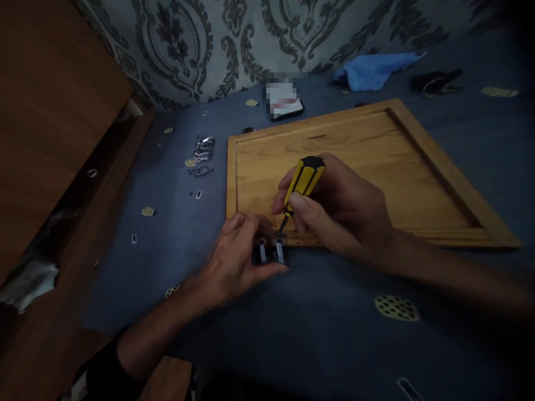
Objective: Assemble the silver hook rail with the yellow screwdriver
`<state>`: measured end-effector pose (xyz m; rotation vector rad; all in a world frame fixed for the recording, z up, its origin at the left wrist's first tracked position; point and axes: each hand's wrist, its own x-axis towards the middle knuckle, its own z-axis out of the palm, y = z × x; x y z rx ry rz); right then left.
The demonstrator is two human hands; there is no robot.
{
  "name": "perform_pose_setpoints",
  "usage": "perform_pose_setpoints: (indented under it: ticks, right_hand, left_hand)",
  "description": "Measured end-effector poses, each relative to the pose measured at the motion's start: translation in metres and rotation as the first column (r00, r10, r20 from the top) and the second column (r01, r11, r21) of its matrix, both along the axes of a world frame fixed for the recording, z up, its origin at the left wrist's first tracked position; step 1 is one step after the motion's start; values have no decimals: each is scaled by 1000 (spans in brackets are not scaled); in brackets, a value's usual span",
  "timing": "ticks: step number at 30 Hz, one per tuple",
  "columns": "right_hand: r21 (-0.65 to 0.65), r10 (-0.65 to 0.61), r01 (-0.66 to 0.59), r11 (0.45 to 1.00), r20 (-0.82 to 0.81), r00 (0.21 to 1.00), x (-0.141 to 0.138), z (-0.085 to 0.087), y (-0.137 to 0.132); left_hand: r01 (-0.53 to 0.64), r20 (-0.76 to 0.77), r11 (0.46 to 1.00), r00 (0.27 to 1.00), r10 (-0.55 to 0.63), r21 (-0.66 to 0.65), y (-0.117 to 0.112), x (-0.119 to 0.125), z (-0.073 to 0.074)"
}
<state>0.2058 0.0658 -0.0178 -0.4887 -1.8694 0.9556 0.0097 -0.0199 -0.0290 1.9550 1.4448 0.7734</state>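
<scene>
A yellow-and-black screwdriver (306,181) is gripped in my right hand (346,209), its shaft slanting down to the front edge of a framed wooden board (355,150). The tip meets a small shiny metal hook (280,250) fitted at that edge. Next to it on the left is a second, similar metal hook (262,250). My left hand (238,250) is closed around these hooks, with fingers on the board's corner and thumb below them. The fingers hide part of the hooks. Several small holes show along the edge to the right.
More metal hooks (202,156) lie in a group left of the board. A phone-like object (284,100), partly blurred out, lies behind it. A blue cloth (371,71) and a dark item (437,82) are at the back right. Wooden furniture (54,111) borders the left side.
</scene>
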Motion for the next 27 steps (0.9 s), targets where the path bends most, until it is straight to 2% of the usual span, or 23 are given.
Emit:
perform_pose_setpoints:
  ticks: [12,27]
  right_hand:
    - [32,4,-3,999,-10,1000,0,2,0]
    - [43,-10,7,999,65,998,1,1,-2]
  left_hand:
    - [-4,19,1000,1000,4,-15,0,0,0]
    - [-1,-4,1000,1000,1,1,0,-1,0]
